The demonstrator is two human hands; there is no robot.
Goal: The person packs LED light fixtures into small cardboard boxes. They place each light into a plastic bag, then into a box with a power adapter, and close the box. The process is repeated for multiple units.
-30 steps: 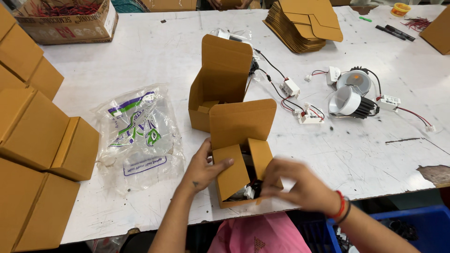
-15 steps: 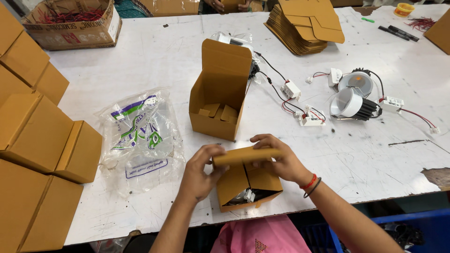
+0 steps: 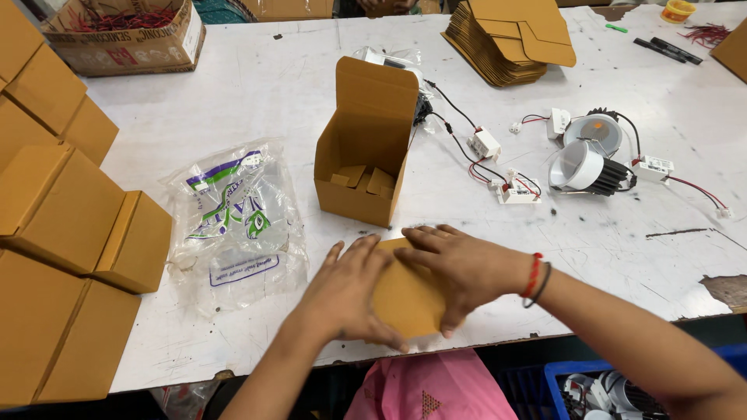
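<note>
A small brown cardboard box (image 3: 405, 299) sits at the near edge of the white table (image 3: 257, 93), its lid folded down. My left hand (image 3: 346, 292) presses flat on its left side and my right hand (image 3: 459, 268) lies over its top and right side, with red and black bands on that wrist. Both hands hold the box shut between them. Just behind it stands a second brown box (image 3: 366, 155), open, with its lid flap upright and its inner flaps visible.
Closed brown boxes (image 3: 62, 225) are stacked at the left. A clear printed plastic bag (image 3: 233, 218) lies beside them. Two round white lamps (image 3: 587, 155) with wired driver units (image 3: 513, 187) lie at the right. Flat box blanks (image 3: 506, 39) are piled at the back.
The box in front of me had its lid and flaps open a second ago; the lid came down and both hands now press it closed.
</note>
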